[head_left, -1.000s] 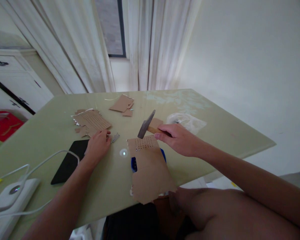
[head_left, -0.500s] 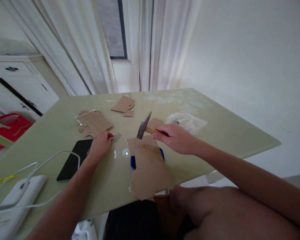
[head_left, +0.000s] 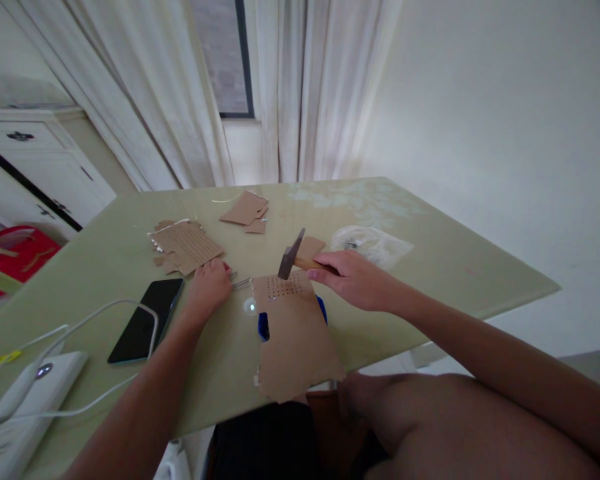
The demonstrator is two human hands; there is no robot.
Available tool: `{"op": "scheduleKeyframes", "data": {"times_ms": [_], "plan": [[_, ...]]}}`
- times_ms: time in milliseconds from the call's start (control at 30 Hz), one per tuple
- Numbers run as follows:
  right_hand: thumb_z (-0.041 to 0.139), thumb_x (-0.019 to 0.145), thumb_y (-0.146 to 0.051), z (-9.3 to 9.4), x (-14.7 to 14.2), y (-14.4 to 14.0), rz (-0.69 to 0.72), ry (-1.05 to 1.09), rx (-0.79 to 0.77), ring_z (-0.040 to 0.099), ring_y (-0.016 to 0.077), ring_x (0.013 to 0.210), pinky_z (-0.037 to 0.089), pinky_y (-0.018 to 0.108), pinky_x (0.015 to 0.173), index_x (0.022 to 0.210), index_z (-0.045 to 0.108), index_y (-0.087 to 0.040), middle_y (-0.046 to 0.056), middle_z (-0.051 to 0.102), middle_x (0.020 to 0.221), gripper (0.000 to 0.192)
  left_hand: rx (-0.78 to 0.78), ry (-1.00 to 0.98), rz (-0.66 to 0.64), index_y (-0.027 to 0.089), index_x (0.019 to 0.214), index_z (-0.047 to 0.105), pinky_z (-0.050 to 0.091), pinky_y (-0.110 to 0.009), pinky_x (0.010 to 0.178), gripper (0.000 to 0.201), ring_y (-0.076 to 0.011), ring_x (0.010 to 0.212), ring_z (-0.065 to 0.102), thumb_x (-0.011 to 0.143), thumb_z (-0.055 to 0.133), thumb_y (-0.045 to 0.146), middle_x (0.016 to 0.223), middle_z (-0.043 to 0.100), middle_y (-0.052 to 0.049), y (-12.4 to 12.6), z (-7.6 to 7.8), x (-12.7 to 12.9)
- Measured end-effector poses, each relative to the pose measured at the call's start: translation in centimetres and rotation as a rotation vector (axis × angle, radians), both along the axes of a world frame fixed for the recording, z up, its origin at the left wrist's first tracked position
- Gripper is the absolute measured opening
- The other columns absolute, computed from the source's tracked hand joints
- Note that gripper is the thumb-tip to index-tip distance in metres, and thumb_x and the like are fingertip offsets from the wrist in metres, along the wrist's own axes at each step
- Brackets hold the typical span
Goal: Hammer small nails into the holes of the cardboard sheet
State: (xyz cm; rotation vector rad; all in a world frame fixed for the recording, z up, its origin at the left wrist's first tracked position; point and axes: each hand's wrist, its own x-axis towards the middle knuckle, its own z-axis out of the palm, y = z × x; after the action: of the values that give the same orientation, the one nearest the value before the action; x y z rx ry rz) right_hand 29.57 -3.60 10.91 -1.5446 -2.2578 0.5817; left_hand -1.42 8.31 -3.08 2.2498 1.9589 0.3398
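On the table (head_left: 430,280), a card (head_left: 300,343) is laid with its near end at the edge, its far end pierced by rows of holes (head_left: 284,286). A phone (head_left: 149,321) is set to its left. In the right hand (head_left: 347,277), a hammer (head_left: 291,256) is clasped by its handle (head_left: 307,264), its head near the holes. By the fingertips of the left hand (head_left: 211,287), just left of the card, nails (head_left: 241,284) can be seen; whether any are pinched cannot be told
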Motion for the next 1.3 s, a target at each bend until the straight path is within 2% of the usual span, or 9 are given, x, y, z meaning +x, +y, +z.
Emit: {"op": "scheduleKeyframes", "data": {"times_ms": [133, 267, 367, 433, 533, 733, 967, 1100, 1300], "plan": [[0.056, 0.109, -0.038, 0.0, 0.3, 0.1, -0.015, 0.018, -0.002, 0.05, 0.0147, 0.068, 0.027, 0.031, 0.068, 0.076, 0.05, -0.021, -0.003, 0.049, 0.069, 0.038, 0.017, -0.077, -0.008, 0.011, 0.116, 0.069, 0.051, -0.054, 0.109, 0.033, -0.0403, 0.125, 0.069, 0.101, 0.042, 0.02, 0.121, 0.076, -0.026, 0.0, 0.6, 0.2], [0.055, 0.109, -0.039, 0.2, 0.4, 0.1, -0.02, 0.048, -0.006, 0.048, 0.0144, 0.065, 0.027, 0.032, 0.067, 0.077, 0.052, -0.021, -0.004, 0.048, 0.066, 0.037, 0.035, -0.17, -0.083, 0.012, 0.123, 0.068, 0.05, -0.052, 0.112, 0.042, -0.0359, 0.126, 0.067, 0.107, 0.034, 0.031, 0.128, 0.074, -0.022, -0.5, 2.8, 0.3], [0.055, 0.108, -0.04, 0.5, 0.5, -0.1, -0.033, 0.08, -0.021, 0.048, 0.0144, 0.064, 0.028, 0.032, 0.065, 0.076, 0.053, -0.021, -0.004, 0.048, 0.066, 0.037, -0.084, -0.237, -0.297, 0.021, 0.106, 0.074, 0.059, -0.037, 0.091, 0.035, -0.0265, 0.099, 0.073, 0.104, 0.045, 0.041, 0.105, 0.08, -0.009, -2.4, 4.8, -0.7], [0.054, 0.108, -0.041, 0.7, 0.6, -0.3, -0.043, 0.093, -0.026, 0.047, 0.0141, 0.063, 0.028, 0.032, 0.065, 0.076, 0.053, -0.021, -0.005, 0.047, 0.065, 0.038, -0.291, -0.269, -0.56, 0.026, 0.094, 0.076, 0.058, -0.033, 0.083, 0.027, -0.024, 0.09, 0.073, 0.099, 0.055, 0.042, 0.096, 0.08, -0.005, -4.2, 5.5, -1.6], [0.054, 0.108, -0.041, 0.8, 0.8, -0.5, -0.058, 0.099, -0.027, 0.045, 0.0134, 0.061, 0.027, 0.032, 0.065, 0.074, 0.052, -0.021, -0.005, 0.045, 0.063, 0.039, -0.404, -0.284, -0.666, 0.027, 0.088, 0.075, 0.057, -0.034, 0.082, 0.024, -0.0246, 0.089, 0.074, 0.098, 0.054, 0.034, 0.095, 0.079, -0.005, -6.6, 5.2, -2.5], [0.056, 0.107, -0.04, 0.6, 0.6, -0.3, -0.028, 0.097, -0.022, 0.047, 0.0139, 0.062, 0.028, 0.032, 0.065, 0.076, 0.054, -0.021, -0.004, 0.047, 0.065, 0.037, -0.227, -0.274, -0.563, 0.021, 0.092, 0.074, 0.055, -0.041, 0.091, 0.03, -0.028, 0.098, 0.072, 0.1, 0.046, 0.028, 0.103, 0.076, -0.012, -7.9, 3.5, -1.5], [0.057, 0.106, -0.039, 0.5, 0.4, -0.1, -0.022, 0.116, 0.002, 0.047, 0.0145, 0.063, 0.029, 0.033, 0.065, 0.074, 0.051, -0.021, -0.004, 0.046, 0.065, 0.038, -0.24, -0.211, -0.532, 0.019, 0.086, 0.074, 0.052, -0.037, 0.088, 0.018, -0.0268, 0.094, 0.071, 0.093, 0.057, 0.019, 0.099, 0.075, -0.011, -3.9, 4.1, 0.7], [0.056, 0.106, -0.041, 0.5, 0.5, -0.2, -0.039, 0.107, -0.028, 0.047, 0.0146, 0.062, 0.028, 0.033, 0.063, 0.075, 0.052, -0.022, -0.004, 0.047, 0.065, 0.037, -0.214, -0.259, -0.465, 0.021, 0.079, 0.072, 0.051, -0.035, 0.078, 0.017, -0.026, 0.083, 0.071, 0.091, 0.061, 0.027, 0.085, 0.077, -0.008, -1.8, 3.7, 0.8], [0.055, 0.106, -0.042, 0.3, 0.6, -0.4, -0.074, 0.124, -0.046, 0.046, 0.0143, 0.06, 0.028, 0.033, 0.062, 0.073, 0.05, -0.022, -0.004, 0.046, 0.063, 0.039, -0.04, -0.526, -0.291, 0.02, 0.103, 0.074, 0.056, -0.038, 0.085, 0.033, -0.0261, 0.093, 0.075, 0.099, 0.055, 0.046, 0.1, 0.081, -0.01, -1.5, 3.6, 0.1]]}}
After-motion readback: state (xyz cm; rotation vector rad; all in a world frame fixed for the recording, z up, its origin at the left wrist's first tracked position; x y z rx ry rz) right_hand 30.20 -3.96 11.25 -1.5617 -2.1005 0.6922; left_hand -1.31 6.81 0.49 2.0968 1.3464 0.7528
